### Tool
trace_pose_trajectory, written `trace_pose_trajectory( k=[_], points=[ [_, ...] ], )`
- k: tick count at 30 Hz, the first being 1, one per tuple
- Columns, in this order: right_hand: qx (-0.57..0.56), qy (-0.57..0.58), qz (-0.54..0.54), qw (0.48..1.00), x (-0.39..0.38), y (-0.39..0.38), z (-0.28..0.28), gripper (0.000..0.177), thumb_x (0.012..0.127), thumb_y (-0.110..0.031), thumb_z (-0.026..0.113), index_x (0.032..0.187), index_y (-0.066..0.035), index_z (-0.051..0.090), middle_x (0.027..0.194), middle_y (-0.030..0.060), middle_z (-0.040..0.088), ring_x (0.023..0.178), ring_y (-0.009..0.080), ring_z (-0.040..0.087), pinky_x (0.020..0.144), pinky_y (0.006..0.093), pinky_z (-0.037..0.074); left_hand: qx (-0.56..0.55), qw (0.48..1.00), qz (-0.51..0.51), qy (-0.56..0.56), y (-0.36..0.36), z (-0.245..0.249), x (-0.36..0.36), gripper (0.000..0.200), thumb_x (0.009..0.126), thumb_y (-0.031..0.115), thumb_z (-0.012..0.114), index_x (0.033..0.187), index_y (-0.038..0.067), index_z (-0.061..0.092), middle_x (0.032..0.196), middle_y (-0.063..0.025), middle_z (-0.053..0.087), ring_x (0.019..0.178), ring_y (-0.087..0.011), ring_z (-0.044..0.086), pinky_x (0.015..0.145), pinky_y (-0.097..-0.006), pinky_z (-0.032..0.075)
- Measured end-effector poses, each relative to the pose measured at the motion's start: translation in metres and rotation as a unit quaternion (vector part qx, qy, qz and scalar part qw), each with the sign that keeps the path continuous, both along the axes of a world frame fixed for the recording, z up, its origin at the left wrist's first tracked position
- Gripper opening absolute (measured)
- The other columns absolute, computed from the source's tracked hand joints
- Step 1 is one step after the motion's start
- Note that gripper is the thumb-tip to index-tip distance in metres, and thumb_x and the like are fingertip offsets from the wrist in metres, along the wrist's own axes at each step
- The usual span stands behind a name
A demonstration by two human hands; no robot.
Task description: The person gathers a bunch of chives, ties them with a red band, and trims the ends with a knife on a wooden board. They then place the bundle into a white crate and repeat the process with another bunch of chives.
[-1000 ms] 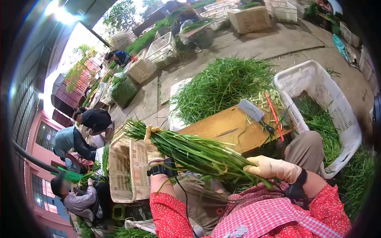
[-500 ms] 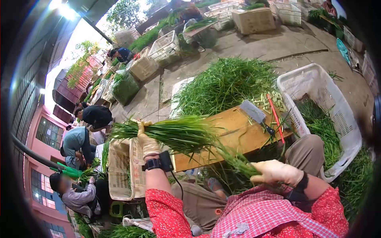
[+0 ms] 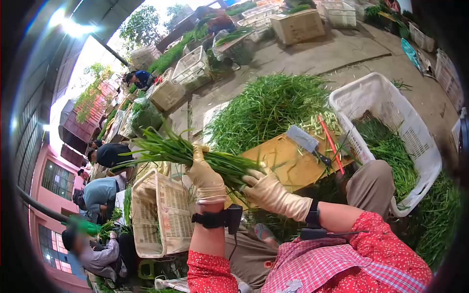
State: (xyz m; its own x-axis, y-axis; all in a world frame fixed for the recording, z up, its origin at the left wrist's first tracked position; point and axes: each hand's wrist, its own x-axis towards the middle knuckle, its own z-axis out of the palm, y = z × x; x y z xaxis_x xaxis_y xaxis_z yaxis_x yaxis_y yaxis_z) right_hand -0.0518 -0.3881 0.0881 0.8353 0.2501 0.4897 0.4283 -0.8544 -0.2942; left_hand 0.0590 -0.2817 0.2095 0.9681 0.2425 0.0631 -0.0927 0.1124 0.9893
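A bunch of long green chives (image 3: 227, 167) stretches above my lap, its leaf tips fanning out to the left. My left hand (image 3: 201, 168), in a pale glove, wraps round the middle of this bunch. At the bunch's right end is my right hand (image 3: 266, 188), also gloved, with its fingers curled on the stalks. Beyond my hands lies a wooden board (image 3: 278, 156). On it rest a cleaver (image 3: 304, 139) with a dark handle and a red stick-like tool (image 3: 330, 141). Cut pale stalk ends (image 3: 315, 126) are scattered near the blade.
A large heap of chives (image 3: 273, 105) lies behind the board. To the right stands a white crate (image 3: 391, 105) partly filled with greens; a beige crate (image 3: 163, 215) stands at my left. Several people work farther left, one in a teal top (image 3: 100, 193).
My right hand has moved up and left from near my lap, where it held a small tuft, to the bunch's right end. The left hand has shifted slightly right with the bunch.
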Motion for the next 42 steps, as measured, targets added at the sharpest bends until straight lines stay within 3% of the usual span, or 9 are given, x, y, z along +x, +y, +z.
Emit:
trace_pose_trajectory(
  k=[7,13,18,24,29,32,35,37,42],
  points=[
    [-0.071,0.360,-0.048,0.929,-0.071,-0.052,-0.151,0.044,0.084,-0.021,0.065,0.127,-0.012,0.063,0.112,0.0132,0.068,0.104,0.0334,0.067,0.085,0.0441,0.053,-0.036,0.998,-0.042,-0.040,0.030,0.008,0.016,0.019,0.097,0.013,0.062,0.113,0.003,0.064,0.092,-0.0061,0.068,0.082,-0.0170,0.065,0.076,-0.0304,0.055],
    [0.007,0.391,0.047,0.919,-0.070,-0.081,-0.011,0.047,0.087,-0.041,0.065,0.125,-0.012,0.064,0.094,0.0195,0.071,0.089,0.0403,0.067,0.077,0.0485,0.054,-0.153,0.983,-0.102,-0.009,0.034,-0.005,0.029,0.009,0.096,0.015,0.065,0.098,0.006,0.065,0.087,-0.0048,0.067,0.080,-0.0158,0.064,0.074,-0.0325,0.054],
    [0.440,0.180,0.070,0.877,-0.025,-0.098,0.067,0.050,0.096,-0.041,0.063,0.135,-0.011,0.057,0.107,0.0141,0.073,0.096,0.0271,0.071,0.084,0.0398,0.054,-0.182,0.946,-0.267,-0.033,0.031,0.004,0.013,0.014,0.096,0.020,0.067,0.094,0.007,0.064,0.083,-0.0035,0.065,0.078,-0.0163,0.063,0.076,-0.0340,0.053],
    [0.429,0.199,0.252,0.844,0.069,-0.099,0.030,0.082,0.098,-0.060,0.050,0.151,-0.001,0.033,0.152,0.0201,0.040,0.142,0.0268,0.036,0.117,0.0386,0.030,-0.213,0.835,-0.503,-0.067,0.038,0.010,0.011,0.013,0.104,0.022,0.051,0.108,0.009,0.051,0.083,0.0016,0.042,0.081,-0.0151,0.043,0.080,-0.0324,0.044],
    [0.670,0.540,0.201,0.467,-0.011,-0.072,0.064,0.058,0.106,-0.042,0.033,0.149,-0.004,0.041,0.151,0.0134,0.044,0.138,0.0232,0.043,0.118,0.0380,0.032,-0.383,0.688,-0.614,-0.059,0.030,0.013,0.012,0.014,0.105,0.023,0.049,0.098,0.012,0.043,0.080,0.0038,0.039,0.076,-0.0109,0.041,0.085,-0.0366,0.047],
    [0.657,0.446,0.290,0.534,-0.027,-0.064,-0.048,0.058,0.102,-0.038,0.048,0.148,-0.004,0.043,0.151,0.0098,0.046,0.136,0.0235,0.046,0.113,0.0501,0.038,-0.421,0.675,-0.604,-0.045,0.039,0.006,0.025,0.013,0.105,0.023,0.049,0.098,0.012,0.044,0.081,0.0041,0.040,0.076,-0.0102,0.042,0.087,-0.0370,0.047],
    [0.794,0.537,0.167,-0.230,-0.051,-0.062,-0.081,0.055,0.099,-0.036,0.053,0.146,-0.008,0.046,0.144,0.0080,0.052,0.131,0.0213,0.051,0.111,0.0543,0.040,-0.433,0.699,-0.569,-0.025,0.061,-0.015,0.049,0.013,0.105,0.024,0.049,0.102,0.012,0.047,0.085,0.0036,0.045,0.080,-0.0107,0.047,0.088,-0.0371,0.048],
    [0.683,0.440,0.081,-0.577,-0.066,-0.059,-0.090,0.054,0.099,-0.035,0.051,0.146,-0.009,0.047,0.144,0.0088,0.052,0.131,0.0231,0.049,0.112,0.0566,0.037,-0.446,0.724,-0.526,-0.013,0.074,-0.026,0.055,0.013,0.105,0.025,0.049,0.104,0.012,0.049,0.087,0.0033,0.048,0.083,-0.0112,0.049,0.088,-0.0372,0.048],
    [0.796,0.422,0.175,-0.397,-0.089,-0.064,-0.114,0.058,0.100,-0.038,0.048,0.150,-0.010,0.040,0.147,0.0096,0.048,0.129,0.0254,0.048,0.104,0.0525,0.040,-0.470,0.748,-0.469,-0.012,0.107,-0.048,0.074,0.015,0.101,0.024,0.058,0.109,0.012,0.056,0.090,0.0015,0.056,0.085,-0.0126,0.054,0.085,-0.0354,0.051]
  ],
)
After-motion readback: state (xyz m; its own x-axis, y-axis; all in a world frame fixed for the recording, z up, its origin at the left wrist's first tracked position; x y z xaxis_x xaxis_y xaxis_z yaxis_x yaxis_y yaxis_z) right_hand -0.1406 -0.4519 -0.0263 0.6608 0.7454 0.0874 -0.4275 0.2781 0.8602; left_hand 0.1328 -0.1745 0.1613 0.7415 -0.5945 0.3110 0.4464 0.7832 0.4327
